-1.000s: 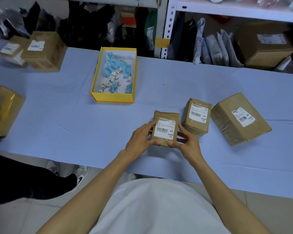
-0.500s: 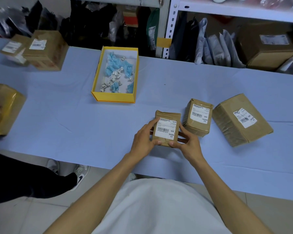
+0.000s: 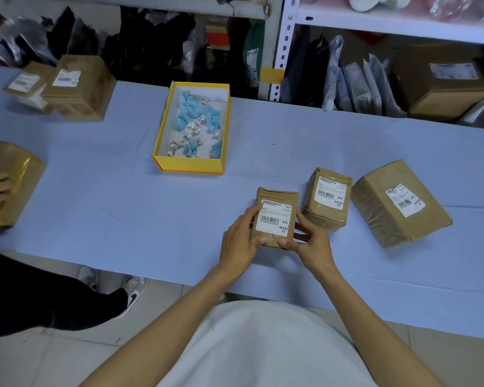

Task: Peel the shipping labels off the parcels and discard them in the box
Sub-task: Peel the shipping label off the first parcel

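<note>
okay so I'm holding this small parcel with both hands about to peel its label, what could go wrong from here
The label still lies flat on the small parcel, with no corner lifted, so it may tear into strips when picked at. The left hand and right hand grip only its edges, so the parcel could twist. The yellow box sits across the table; a peeled label may stick to your fingers on the way.

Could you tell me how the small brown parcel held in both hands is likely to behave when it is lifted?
The small parcel looks boxy, so probably stiff. Left hand and right hand hold it with fingertips only, suggesting lightness. Its wrinkled paper wrap probably isn't slippery.
</note>
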A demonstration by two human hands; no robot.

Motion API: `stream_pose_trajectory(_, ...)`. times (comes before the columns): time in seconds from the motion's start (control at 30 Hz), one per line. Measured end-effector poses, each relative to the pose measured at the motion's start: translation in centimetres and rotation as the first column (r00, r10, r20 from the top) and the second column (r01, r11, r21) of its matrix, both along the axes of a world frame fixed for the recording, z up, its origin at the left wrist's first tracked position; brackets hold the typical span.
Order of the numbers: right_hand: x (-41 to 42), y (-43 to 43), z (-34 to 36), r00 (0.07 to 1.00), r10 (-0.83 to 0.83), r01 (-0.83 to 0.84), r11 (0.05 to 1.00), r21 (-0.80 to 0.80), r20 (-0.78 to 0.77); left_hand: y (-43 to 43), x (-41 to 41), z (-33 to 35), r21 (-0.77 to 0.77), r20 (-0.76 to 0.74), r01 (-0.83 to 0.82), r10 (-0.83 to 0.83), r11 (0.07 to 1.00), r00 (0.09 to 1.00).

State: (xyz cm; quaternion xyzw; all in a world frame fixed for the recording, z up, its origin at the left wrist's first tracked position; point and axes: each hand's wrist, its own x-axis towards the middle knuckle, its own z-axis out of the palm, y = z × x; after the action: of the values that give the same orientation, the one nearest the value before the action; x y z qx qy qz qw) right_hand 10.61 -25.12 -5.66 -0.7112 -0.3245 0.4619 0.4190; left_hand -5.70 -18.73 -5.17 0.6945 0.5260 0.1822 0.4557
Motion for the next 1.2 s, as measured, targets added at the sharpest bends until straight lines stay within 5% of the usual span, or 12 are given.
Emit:
stream_pose_trajectory(0.6,-0.3,0.1,0.3,1.0,-0.008,0.008,1.0,0.005,0.009,-0.1,1.4,0.2,-0.136,0.092,-0.127,0.14,0.983,0.986)
stream_pose_trajectory(0.77,-0.1,-0.1,0.3,1.0,0.022,-0.022,1.0,0.009,-0.005,-0.7,2.1,0.1,-0.028,-0.079,-0.074,0.071,0.997,0.994)
stream_pose_trajectory(0.97,-0.2,0.2,0.5,1.0,0.022,-0.022,1.0,-0.007,0.015,-0.3,0.7,0.1,-0.09,0.071,-0.099,0.105,0.991,0.992)
stream_pose_trajectory(1.2,-0.2,0.3,0.5,0.998,0.027,-0.027,1.0,-0.009,0.048,-0.3,1.0,0.3,-0.071,-0.012,-0.045,0.044,0.996,0.999)
